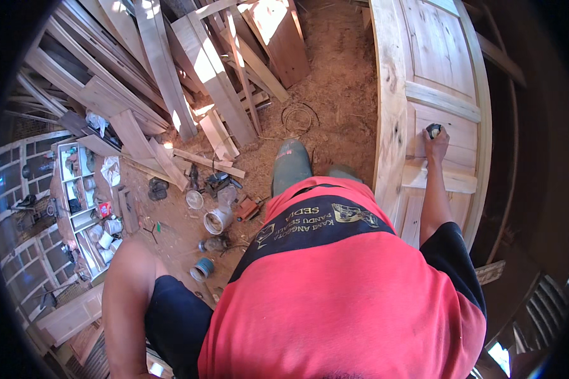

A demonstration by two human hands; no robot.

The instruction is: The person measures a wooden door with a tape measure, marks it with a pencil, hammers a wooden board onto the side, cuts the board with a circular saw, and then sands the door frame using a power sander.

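Note:
My right hand [435,148] reaches out to a pale wooden panelled door [392,95] on the right. Its fingers are closed round a small dark roundish object [434,131] with a pale patch, resting against a recessed panel between two cross rails. What kind of object it is cannot be made out. My left arm [129,284] is bent at the lower left, elbow outward. The left hand itself is out of the picture.
Long planks [152,63] lean in a stack at the upper left. Offcuts [218,136], a white bucket [218,221], a blue tin [202,270] and tools lie on the brown dusty floor. A white shelf unit [82,218] with containers stands far left. A loose cable loop [299,120] lies ahead.

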